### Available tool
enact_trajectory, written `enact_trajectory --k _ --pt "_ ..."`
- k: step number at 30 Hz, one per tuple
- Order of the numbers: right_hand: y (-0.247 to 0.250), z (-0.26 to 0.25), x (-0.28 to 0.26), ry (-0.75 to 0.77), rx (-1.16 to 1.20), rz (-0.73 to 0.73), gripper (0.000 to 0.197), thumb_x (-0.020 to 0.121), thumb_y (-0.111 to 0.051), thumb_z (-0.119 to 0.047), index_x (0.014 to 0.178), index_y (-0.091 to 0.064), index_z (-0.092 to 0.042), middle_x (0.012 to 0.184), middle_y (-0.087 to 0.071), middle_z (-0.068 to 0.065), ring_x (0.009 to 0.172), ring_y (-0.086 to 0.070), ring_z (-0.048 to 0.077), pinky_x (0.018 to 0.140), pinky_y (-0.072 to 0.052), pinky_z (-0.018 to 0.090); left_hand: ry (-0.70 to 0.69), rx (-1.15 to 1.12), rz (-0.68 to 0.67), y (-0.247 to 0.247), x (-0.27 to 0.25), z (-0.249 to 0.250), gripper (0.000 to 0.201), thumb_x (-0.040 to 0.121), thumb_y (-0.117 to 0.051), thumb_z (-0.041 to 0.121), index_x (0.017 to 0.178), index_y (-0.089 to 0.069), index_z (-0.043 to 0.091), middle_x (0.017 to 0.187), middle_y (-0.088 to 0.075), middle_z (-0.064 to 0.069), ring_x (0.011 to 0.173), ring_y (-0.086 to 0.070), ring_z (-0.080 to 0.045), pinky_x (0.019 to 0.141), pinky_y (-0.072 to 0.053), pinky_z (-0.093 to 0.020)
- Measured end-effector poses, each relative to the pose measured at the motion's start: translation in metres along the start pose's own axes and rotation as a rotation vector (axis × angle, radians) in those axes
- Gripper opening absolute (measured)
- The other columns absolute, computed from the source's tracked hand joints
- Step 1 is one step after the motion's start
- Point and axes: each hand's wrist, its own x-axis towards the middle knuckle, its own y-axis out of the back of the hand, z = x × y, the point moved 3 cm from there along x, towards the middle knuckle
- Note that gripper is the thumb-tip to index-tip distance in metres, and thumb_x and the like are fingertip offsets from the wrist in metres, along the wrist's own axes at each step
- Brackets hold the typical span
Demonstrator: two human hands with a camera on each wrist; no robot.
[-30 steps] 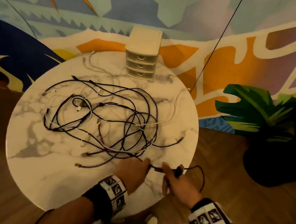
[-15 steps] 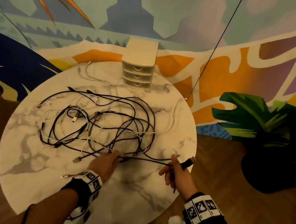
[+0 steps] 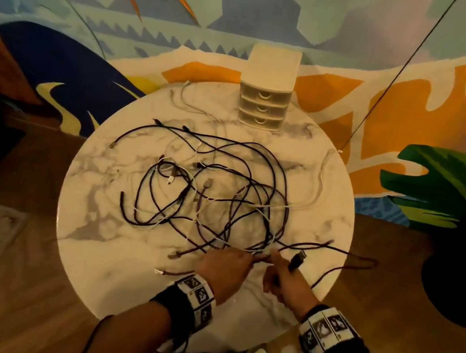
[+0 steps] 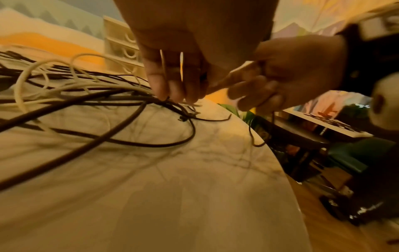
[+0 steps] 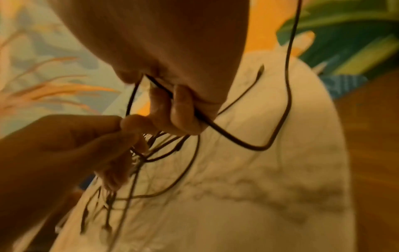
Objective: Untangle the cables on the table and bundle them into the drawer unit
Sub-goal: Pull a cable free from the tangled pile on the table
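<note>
Cables, dark and white ones, are spread in one loose tangle across the middle of the round marble desk, while the three-drawer unit stands shut at the far edge, well apart from the hands. A dark cable is clenched in the right hand, its black plug sticking up past the fingers and a slack loop hanging over the near right rim. A crossing of strands at the near side of the tangle is pinched by the fingertips of the left hand; exactly which strands are held cannot be told. Several risks can be judged from this. If the dark cable is drawn out while it is still threaded through other loops, a knot is likely to be tightened rather than freed. The whole mass could be dragged toward the near rim and light plugs pulled off the desk. The overhanging loop could be snagged under the edge. The thin white strands could be kinked if they are pulled sharply.
</note>
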Motion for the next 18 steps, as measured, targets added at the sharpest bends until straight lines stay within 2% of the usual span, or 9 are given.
enact_trajectory --k 2,3,5,8,9,11,13,15,18 --pt "-0.006 -0.006 0.006 0.004 -0.016 0.029 0.065 0.101 -0.027 -0.041 0.059 -0.056 -0.003 0.038 -0.044 -0.002 0.034 -0.035 0.007 0.04 -0.029 0.017 -0.002 -0.067 -0.024 -0.009 -0.002 0.002 0.04 0.099 -0.032 0.026 0.137 -0.028 0.04 0.107 -0.063 -0.006 0.09 -0.061 -0.029 0.066 -0.047 -0.038" --pt "-0.006 -0.01 0.008 0.02 0.012 0.049 0.06 0.102 -0.03 -0.036 0.062 -0.059 -0.001 0.039 -0.047 0.001 0.035 -0.037 0.008 0.04 -0.03 0.018 0.061 -0.116 -0.051 -0.013 -0.002 -0.006 0.037 0.099 -0.031 0.026 0.135 -0.032 0.037 0.107 -0.062 -0.007 0.09 -0.061 -0.029 0.067 -0.047 -0.038" --pt "-0.003 -0.017 0.007 0.058 0.053 0.067 0.054 0.103 -0.033 -0.029 0.071 -0.062 0.003 0.039 -0.052 0.001 0.033 -0.038 0.008 0.038 -0.03 0.014 0.195 -0.192 -0.104 -0.021 0.001 -0.033 0.03 0.098 -0.032 0.031 0.125 -0.044 0.024 0.114 -0.061 -0.01 0.1 -0.059 -0.031 0.079 -0.048 -0.039" --pt "0.007 -0.025 0.002 0.103 0.161 0.082 0.05 0.103 -0.032 -0.022 0.085 -0.064 0.012 0.04 -0.055 0.001 0.031 -0.041 0.006 0.038 -0.031 0.012 0.263 -0.181 0.0 -0.008 0.009 -0.069 0.029 0.099 -0.033 0.035 0.12 -0.047 0.021 0.113 -0.061 -0.01 0.103 -0.058 -0.031 0.082 -0.048 -0.037" --pt "0.014 -0.027 0.001 0.12 0.166 0.123 0.053 0.103 -0.031 -0.023 0.084 -0.066 0.013 0.039 -0.054 0.002 0.033 -0.042 0.005 0.04 -0.033 0.013 0.255 -0.15 0.068 0.001 0.013 -0.075 0.029 0.099 -0.032 0.035 0.12 -0.047 0.022 0.113 -0.061 -0.008 0.103 -0.057 -0.029 0.082 -0.047 -0.037" --pt "0.027 -0.03 -0.001 0.165 0.217 0.239 0.057 0.103 -0.031 -0.025 0.074 -0.067 0.009 0.04 -0.053 0.005 0.036 -0.043 0.01 0.045 -0.035 0.023 0.22 -0.087 0.149 0.01 0.017 -0.078 0.029 0.1 -0.031 0.034 0.12 -0.047 0.022 0.115 -0.059 -0.004 0.108 -0.053 -0.026 0.087 -0.042 -0.037" --pt "0.033 -0.026 -0.001 0.204 0.287 0.364 0.057 0.103 -0.032 -0.025 0.066 -0.062 0.007 0.042 -0.055 0.004 0.037 -0.042 0.013 0.05 -0.032 0.031 0.221 -0.02 0.122 0.007 0.018 -0.079 0.029 0.1 -0.029 0.033 0.123 -0.045 0.023 0.122 -0.056 -0.002 0.114 -0.048 -0.025 0.094 -0.036 -0.037" --pt "0.037 -0.02 -0.004 0.231 0.334 0.466 0.056 0.103 -0.032 -0.022 0.061 -0.059 0.003 0.043 -0.056 0.004 0.035 -0.04 0.012 0.05 -0.033 0.032 0.226 0.033 0.078 0.0 0.018 -0.081 0.031 0.099 -0.031 0.031 0.127 -0.042 0.024 0.128 -0.053 -0.001 0.121 -0.043 -0.026 0.099 -0.031 -0.039" --pt "0.046 -0.02 -0.012 0.295 0.34 0.532 0.065 0.103 -0.033 -0.022 0.043 -0.057 -0.013 0.051 -0.054 0.018 0.04 -0.043 0.017 0.056 -0.036 0.037 0.22 0.052 0.158 0.009 0.022 -0.084 0.031 0.098 -0.035 0.029 0.125 -0.046 0.022 0.125 -0.055 -0.002 0.12 -0.043 -0.027 0.097 -0.031 -0.04"
